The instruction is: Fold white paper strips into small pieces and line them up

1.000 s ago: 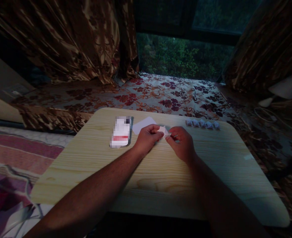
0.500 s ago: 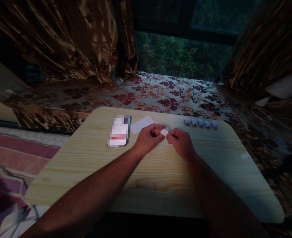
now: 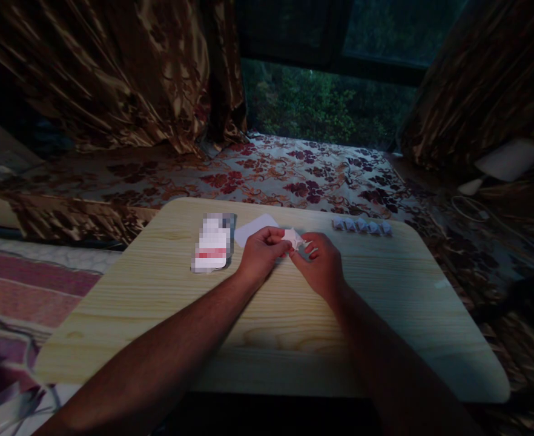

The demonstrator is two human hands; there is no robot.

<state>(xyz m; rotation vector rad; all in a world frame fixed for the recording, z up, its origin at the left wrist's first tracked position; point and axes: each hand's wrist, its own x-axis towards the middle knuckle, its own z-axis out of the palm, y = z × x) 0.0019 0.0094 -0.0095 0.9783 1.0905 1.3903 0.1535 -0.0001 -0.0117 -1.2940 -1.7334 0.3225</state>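
A small pale folded paper star (image 3: 293, 238) is held up between my two hands over the table's far half. My left hand (image 3: 260, 250) pinches its left side between thumb and fingers. From the right, my right hand (image 3: 322, 260) has its thumb under the star and its curled fingers at the right-hand points. Beyond my left hand lies a flat white sheet of paper (image 3: 254, 227), partly covered by that hand. Several similar folded paper stars (image 3: 361, 225) stand in a row near the far right edge.
A light wooden table (image 3: 267, 327) with rounded corners carries everything. Left of the paper lies a blurred-out white and red phone-like object (image 3: 211, 243). Behind the table is a ledge with flowered cloth (image 3: 303, 169). A white lamp-like object (image 3: 512, 160) with a cord is at right.
The paper piece has turned and now shows several raised points, where it looked flatter before. My right hand's fingers have opened a little around it. The view has shifted slightly.
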